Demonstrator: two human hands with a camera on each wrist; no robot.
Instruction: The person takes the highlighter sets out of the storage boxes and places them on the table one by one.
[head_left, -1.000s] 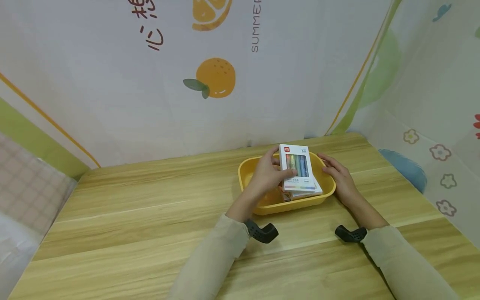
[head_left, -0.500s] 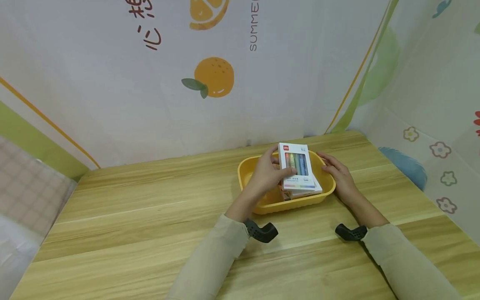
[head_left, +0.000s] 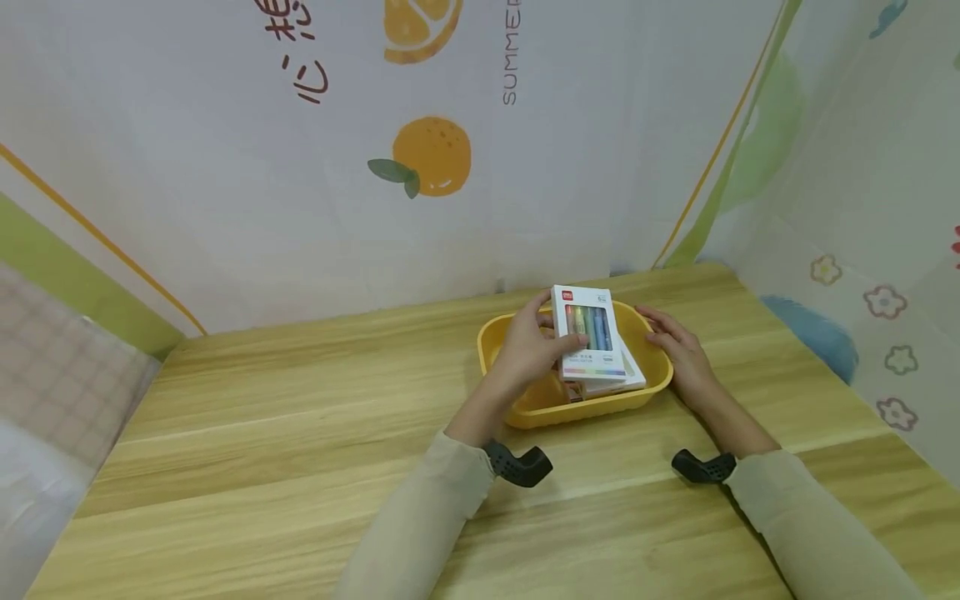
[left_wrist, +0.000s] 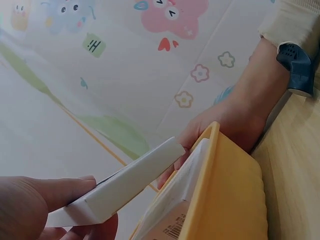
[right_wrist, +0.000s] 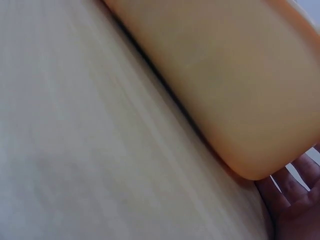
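Observation:
My left hand [head_left: 528, 346] holds a white box of highlighters [head_left: 588, 363], thumb on its front face and fingers behind. Coloured pens show through the box's window. The box is tilted over a yellow plastic basket [head_left: 585, 412]; in the left wrist view the white box [left_wrist: 132, 186] appears edge-on, above the rim. A second white box [head_left: 633, 375] lies in the basket, partly covered by the held one, with a brown printed side showing. My right hand [head_left: 686, 362] grips the basket's right end at the rim; in the right wrist view its fingers [right_wrist: 287, 186] lie against the outer wall.
The basket stands on a wood-grain table [head_left: 300, 433], toward the back right. A white printed curtain [head_left: 330, 225] hangs behind the table's far edge, and another printed sheet [head_left: 847, 233] borders the right side. Each wrist wears a black camera mount [head_left: 521, 467].
My left hand has shifted the box of highlighters slightly to the left, so a little more of the box beneath shows. My right hand and the basket have stayed in place.

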